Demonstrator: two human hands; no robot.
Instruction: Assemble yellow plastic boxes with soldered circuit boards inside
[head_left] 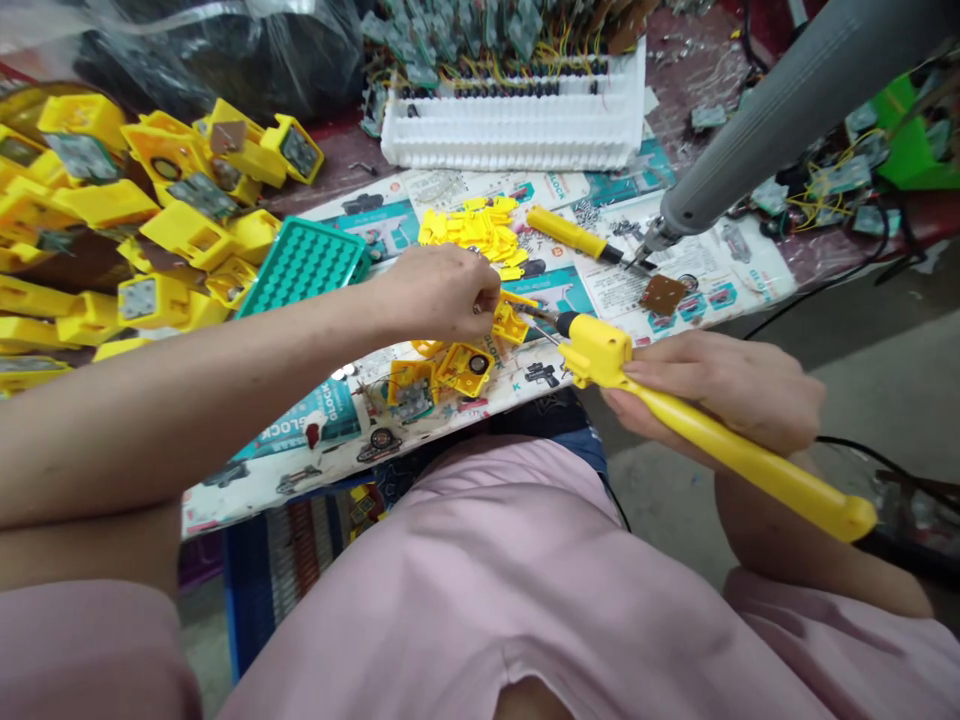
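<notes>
My right hand (pixel 720 390) is wrapped around the handle of a yellow soldering gun (pixel 600 350), its thin metal tip pointing left. That tip reaches into a small yellow plastic housing (pixel 510 322) near the table's front edge. Against the housing's left side, my left hand (pixel 446 290) has its fingers curled in a pinch; what lies between them is hidden. Just below it sit opened yellow housings (pixel 466 368) with a round dark part, thin wires and a small circuit board (pixel 414 398).
Yellow housings (pixel 187 235) pile up at left beside a green ridged tray (pixel 304 262). Small yellow pieces (pixel 476 230), a yellow-handled tool (pixel 566 232) and a brown square board (pixel 664 295) lie ahead. A white rack (pixel 510 145) stands behind; a grey cylindrical tool (pixel 765 130) slants in from upper right.
</notes>
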